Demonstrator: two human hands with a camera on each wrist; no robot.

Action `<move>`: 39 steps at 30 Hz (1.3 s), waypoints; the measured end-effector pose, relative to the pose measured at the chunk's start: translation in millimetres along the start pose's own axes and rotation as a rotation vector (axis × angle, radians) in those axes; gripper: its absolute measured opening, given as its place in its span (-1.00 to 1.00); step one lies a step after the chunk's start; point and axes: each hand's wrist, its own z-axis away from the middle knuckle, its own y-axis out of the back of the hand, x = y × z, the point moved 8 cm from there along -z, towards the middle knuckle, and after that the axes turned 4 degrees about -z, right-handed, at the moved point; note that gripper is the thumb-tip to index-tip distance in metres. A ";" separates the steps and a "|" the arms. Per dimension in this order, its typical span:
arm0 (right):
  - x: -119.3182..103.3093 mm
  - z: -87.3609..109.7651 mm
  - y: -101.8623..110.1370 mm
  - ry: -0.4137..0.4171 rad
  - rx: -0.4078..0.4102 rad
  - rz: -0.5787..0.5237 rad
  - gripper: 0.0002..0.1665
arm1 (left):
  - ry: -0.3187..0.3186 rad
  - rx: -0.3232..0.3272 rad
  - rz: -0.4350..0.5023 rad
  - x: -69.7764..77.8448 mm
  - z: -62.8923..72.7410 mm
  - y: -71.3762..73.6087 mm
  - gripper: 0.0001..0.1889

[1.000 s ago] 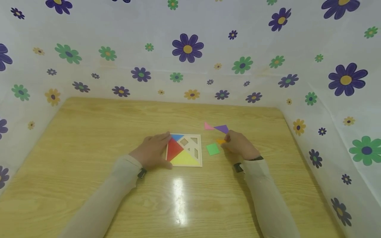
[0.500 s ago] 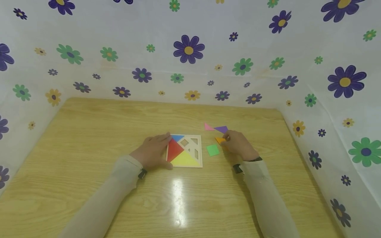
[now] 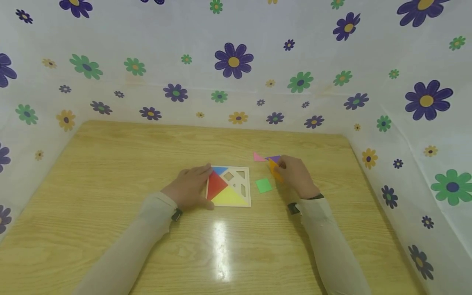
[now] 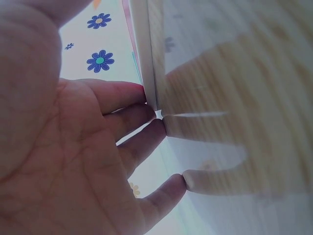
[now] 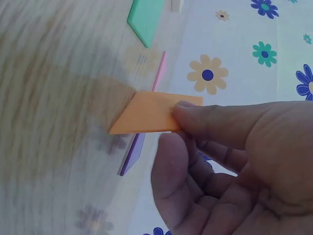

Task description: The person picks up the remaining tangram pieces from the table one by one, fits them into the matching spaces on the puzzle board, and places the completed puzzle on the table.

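In the head view a wooden tangram tray [image 3: 237,181] lies on the table with a red triangle [image 3: 216,185], a yellow triangle [image 3: 229,197] and a blue triangle [image 3: 220,170] set in it. Several recesses on its right side hold no piece. My left hand [image 3: 188,188] rests along the tray's left edge, fingertips touching the rim and tabletop. My right hand [image 3: 298,176] pinches an orange parallelogram [image 5: 151,111] between thumb and fingers, tilted up with its lower edge at or near the table. A green square [image 3: 263,185] lies between tray and right hand.
Beyond the right hand lie a pink triangle [image 3: 258,157] and a partly covered purple triangle [image 3: 273,158], close together. A flower-print sheet [image 3: 199,73] stands around the back and sides of the wooden table [image 3: 121,155].
The right hand has tipped the orange parallelogram up from lying nearly flat, and it now covers part of the purple triangle. The left hand and tray have stayed put.
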 end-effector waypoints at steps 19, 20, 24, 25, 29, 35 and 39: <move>-31.1 2.7 14.7 0.040 0.072 -0.217 -0.73 | -0.001 0.006 0.008 0.2 1.5 4.5 0.26; -33.9 2.7 15.3 0.051 0.081 -0.225 -0.72 | -0.001 0.007 0.010 0.3 1.6 4.7 0.26; -44.8 1.3 15.3 0.077 0.091 -0.269 -0.71 | -0.001 0.010 0.011 0.6 2.7 5.7 0.26; -46.8 0.7 14.0 0.071 0.080 -0.287 -0.72 | -0.002 0.011 0.010 0.6 2.9 5.6 0.26; -57.1 0.6 9.5 0.067 0.048 -0.348 -0.77 | 0.001 0.008 0.011 0.8 3.6 5.0 0.25; -68.3 6.7 -3.1 0.088 -0.005 -0.325 -0.82 | 0.004 -0.005 0.021 2.5 4.2 4.7 0.24; -70.8 10.5 -10.3 0.090 -0.046 -0.281 -0.86 | 0.006 -0.008 0.014 2.9 4.4 3.4 0.24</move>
